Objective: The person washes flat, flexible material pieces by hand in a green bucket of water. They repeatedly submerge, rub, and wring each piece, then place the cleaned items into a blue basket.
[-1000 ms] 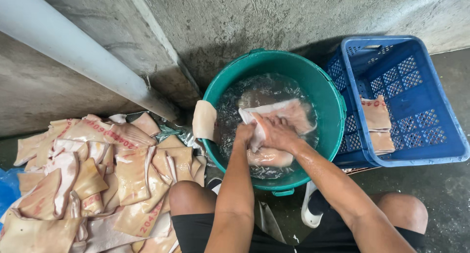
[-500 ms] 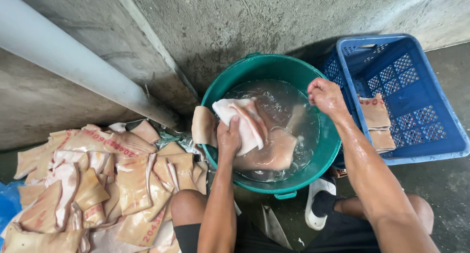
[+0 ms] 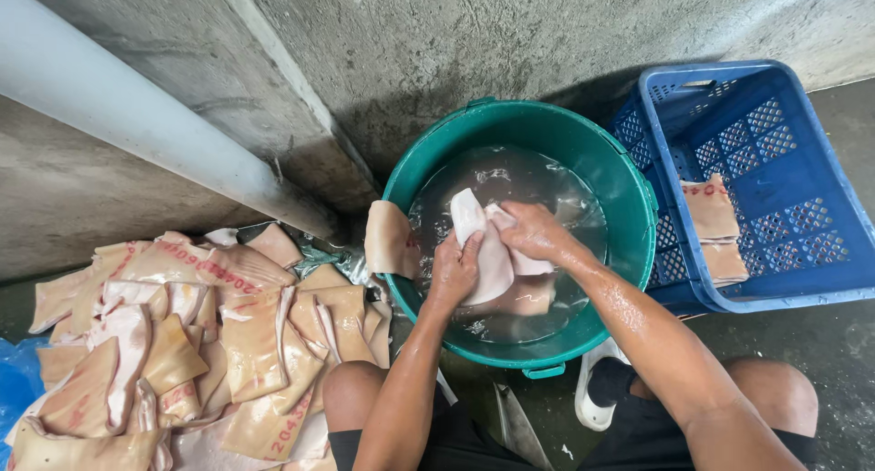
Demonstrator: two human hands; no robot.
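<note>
Both hands grip pale slab.

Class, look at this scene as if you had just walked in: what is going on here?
A squatting person has both hands in a green tub of water. The left hand and right hand grip a pale slab of pork skin over the water. Another slab hangs over the tub's rim. A heap of slabs lies on the floor to the left, and a few pieces sit in a blue crate to the right.
</note>
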